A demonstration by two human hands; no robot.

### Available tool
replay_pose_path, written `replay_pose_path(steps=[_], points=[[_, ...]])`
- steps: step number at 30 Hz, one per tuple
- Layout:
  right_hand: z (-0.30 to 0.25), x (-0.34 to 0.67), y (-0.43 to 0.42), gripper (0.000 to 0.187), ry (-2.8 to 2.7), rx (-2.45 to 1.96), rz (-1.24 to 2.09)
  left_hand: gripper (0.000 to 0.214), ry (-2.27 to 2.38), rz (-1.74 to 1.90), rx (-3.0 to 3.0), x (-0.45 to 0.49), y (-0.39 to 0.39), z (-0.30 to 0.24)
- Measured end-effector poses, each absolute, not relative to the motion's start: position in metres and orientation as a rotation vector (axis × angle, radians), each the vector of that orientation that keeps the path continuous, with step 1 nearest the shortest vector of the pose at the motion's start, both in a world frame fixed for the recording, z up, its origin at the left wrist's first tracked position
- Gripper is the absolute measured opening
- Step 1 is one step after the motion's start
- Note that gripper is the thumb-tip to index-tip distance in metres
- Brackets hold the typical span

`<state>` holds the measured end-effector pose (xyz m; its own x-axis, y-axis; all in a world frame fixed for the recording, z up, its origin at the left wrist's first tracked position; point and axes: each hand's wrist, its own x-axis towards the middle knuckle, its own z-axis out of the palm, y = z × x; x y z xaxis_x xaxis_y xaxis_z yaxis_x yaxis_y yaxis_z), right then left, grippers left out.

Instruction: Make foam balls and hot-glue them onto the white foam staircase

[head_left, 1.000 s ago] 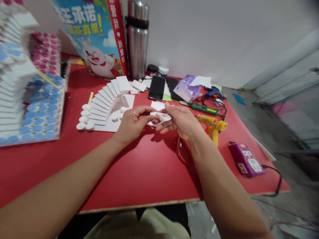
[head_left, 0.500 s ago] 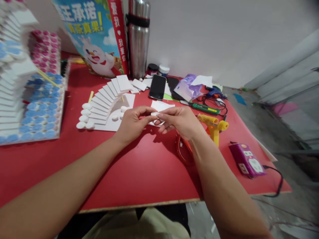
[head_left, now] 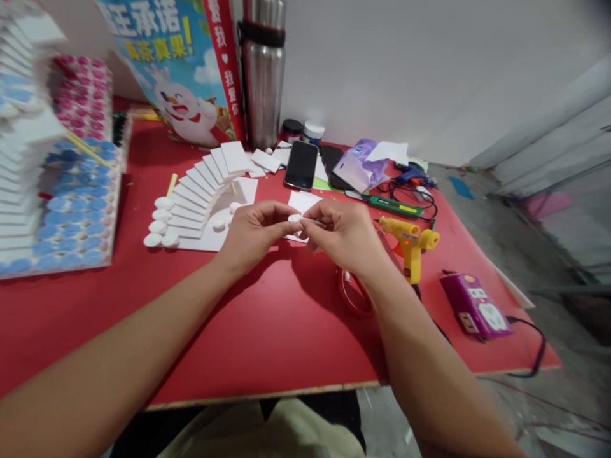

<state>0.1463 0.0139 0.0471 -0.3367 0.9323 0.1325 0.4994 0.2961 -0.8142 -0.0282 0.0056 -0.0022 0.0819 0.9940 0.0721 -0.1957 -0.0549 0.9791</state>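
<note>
My left hand (head_left: 251,232) is closed in a pinch on a small white disc (head_left: 294,218), held above the table. Thumb and forefinger of my right hand (head_left: 346,235) are closed at the disc's right edge; a thin pale sliver shows between these fingers, too small to name. Below the hands lies a white card (head_left: 304,202). Left of them, a fan-shaped stair of white boards (head_left: 195,191) stands on a white base, with several similar white discs (head_left: 162,215) beside it.
A yellow glue gun (head_left: 410,245), a red ring of tape (head_left: 353,292) and a purple box with a cable (head_left: 477,305) are to the right. Behind lie a green-handled cutter (head_left: 391,205), a phone (head_left: 301,165) and a steel flask (head_left: 265,83). A larger model (head_left: 76,216) with blue discs stands left.
My right fingers have drawn in closer together at the disc's edge, and a thin pale sliver now shows between them. My left hand keeps its pinch. The view has shifted slightly.
</note>
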Motion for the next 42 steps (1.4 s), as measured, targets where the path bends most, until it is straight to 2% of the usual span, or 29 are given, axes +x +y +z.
replay_pose_path(steps=[4, 9, 13, 17, 19, 24, 26, 35, 42], points=[[0.047, 0.149, 0.015, 0.014, -1.988, -1.252, 0.903, 0.033, 1.013, 1.233, 1.210, -0.032, 0.006, 0.004], [0.045, 0.149, 0.016, 0.013, -2.031, -1.251, 0.864, 0.028, 1.019, 1.209, 1.254, -0.034, 0.004, 0.005], [0.052, 0.150, 0.013, 0.013, -1.975, -1.210, 1.019, 0.029, 0.992, 1.265, 1.218, -0.034, 0.007, 0.001], [0.061, 0.153, 0.015, 0.032, -1.700, -1.152, 1.366, 0.027, 0.825, 1.200, 1.002, -0.033, 0.012, -0.001], [0.062, 0.155, 0.018, 0.036, -1.552, -1.137, 1.436, 0.028, 0.752, 1.082, 0.892, -0.033, 0.013, -0.001], [0.060, 0.159, 0.022, 0.012, -1.570, -1.084, 1.417, 0.026, 0.626, 0.878, 0.713, -0.035, 0.012, -0.003], [0.060, 0.159, 0.021, 0.010, -1.606, -1.100, 1.402, 0.027, 0.603, 0.850, 0.645, -0.036, 0.012, -0.005], [0.057, 0.156, 0.020, 0.038, -1.834, -1.101, 1.302, 0.027, 0.612, 0.831, 0.549, -0.036, 0.013, -0.006], [0.050, 0.159, 0.023, 0.013, -1.936, -1.009, 1.169, 0.028, 0.615, 0.826, 0.617, -0.034, 0.012, -0.003]])
